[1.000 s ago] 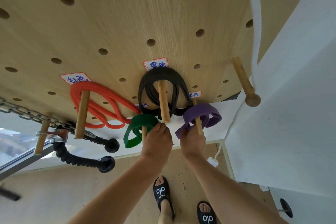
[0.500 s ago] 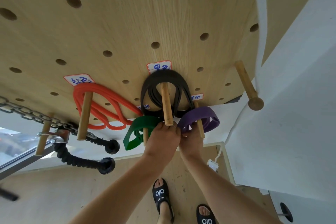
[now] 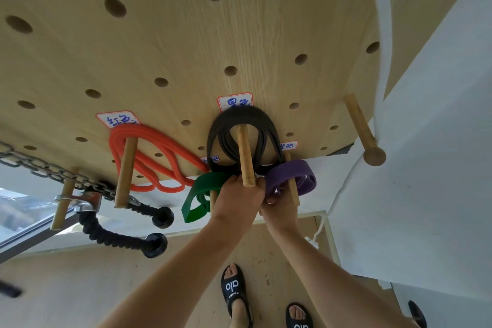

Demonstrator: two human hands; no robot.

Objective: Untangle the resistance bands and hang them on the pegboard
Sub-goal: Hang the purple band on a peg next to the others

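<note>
- Head view, centre of frame: the left hand [image 3: 237,201] and right hand [image 3: 279,206] sit pressed together below the black band's peg [image 3: 245,157]; I cannot tell what the fingers hold.
- The black band [image 3: 243,121], orange band [image 3: 149,154], green band [image 3: 202,194] and purple band [image 3: 291,174] each hang on a peg of the pegboard [image 3: 186,34].
- To finish well, seat the loops fully against the board so none slips off a peg tip.
- Room is tight between the neighbouring pegs; open space lies below, lower centre. The white wall [image 3: 426,168] closes the right side.
</note>
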